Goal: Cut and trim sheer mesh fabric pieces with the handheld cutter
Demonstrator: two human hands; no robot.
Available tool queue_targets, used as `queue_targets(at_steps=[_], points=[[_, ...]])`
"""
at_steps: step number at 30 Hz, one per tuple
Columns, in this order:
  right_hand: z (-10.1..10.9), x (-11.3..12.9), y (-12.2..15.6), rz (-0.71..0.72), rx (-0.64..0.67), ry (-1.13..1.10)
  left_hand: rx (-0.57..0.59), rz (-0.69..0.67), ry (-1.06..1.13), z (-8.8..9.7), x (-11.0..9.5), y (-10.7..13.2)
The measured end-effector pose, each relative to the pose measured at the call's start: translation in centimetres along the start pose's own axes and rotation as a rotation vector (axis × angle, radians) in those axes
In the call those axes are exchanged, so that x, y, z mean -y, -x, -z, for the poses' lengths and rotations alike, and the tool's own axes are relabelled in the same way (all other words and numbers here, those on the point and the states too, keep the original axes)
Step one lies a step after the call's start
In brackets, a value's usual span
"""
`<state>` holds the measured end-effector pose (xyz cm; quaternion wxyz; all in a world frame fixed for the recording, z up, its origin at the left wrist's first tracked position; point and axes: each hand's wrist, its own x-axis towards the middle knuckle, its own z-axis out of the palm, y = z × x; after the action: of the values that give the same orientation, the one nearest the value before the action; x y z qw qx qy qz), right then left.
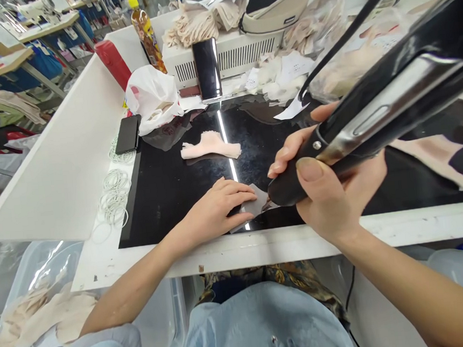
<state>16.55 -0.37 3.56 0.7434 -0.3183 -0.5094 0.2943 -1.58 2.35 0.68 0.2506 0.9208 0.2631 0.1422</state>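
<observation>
The right hand is wrapped around a black handheld tool, its thumb pressed along the near side and its fingers curled over the far side. The left hand lies low and grips nothing visibly, fingers stretched out together and thumb apart, with its fingertips resting on a small grey, see-through sheet.

The tool is long and glossy, with a silver panel bearing an oval outline set into its side and a small round stud near the grip. Its long axis slants from the blunt, rounded end, low near the middle of the view, up to the upper right, where the tool runs out of view. The rounded end points toward the left hand, just beside the sheet; whether the two touch cannot be told. The sheet lies between the hands, near the front edge of a black mat on the white counter.

Beyond the left hand, well apart from it, a pale peach fabric piece lies with its longer side running left to right. A second pinkish piece lies right of the right hand. Farther left are pale rings and a dark phone.
</observation>
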Motion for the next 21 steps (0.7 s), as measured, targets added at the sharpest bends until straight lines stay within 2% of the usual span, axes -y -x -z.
queue_targets(at_steps=[9,15,21], points=[[-0.2,0.1,-0.1,0.026,-0.007,-0.033,-0.012,-0.014,0.007,-0.1,0.1,0.0],[-0.1,-0.4,-0.9,0.104,-0.05,-0.029,-0.024,-0.005,0.001,-0.1,0.0,0.1],[0.7,-1.0,-1.7,0.141,-0.041,-0.014,0.041,-0.02,0.01,-0.3,0.1,0.4]])
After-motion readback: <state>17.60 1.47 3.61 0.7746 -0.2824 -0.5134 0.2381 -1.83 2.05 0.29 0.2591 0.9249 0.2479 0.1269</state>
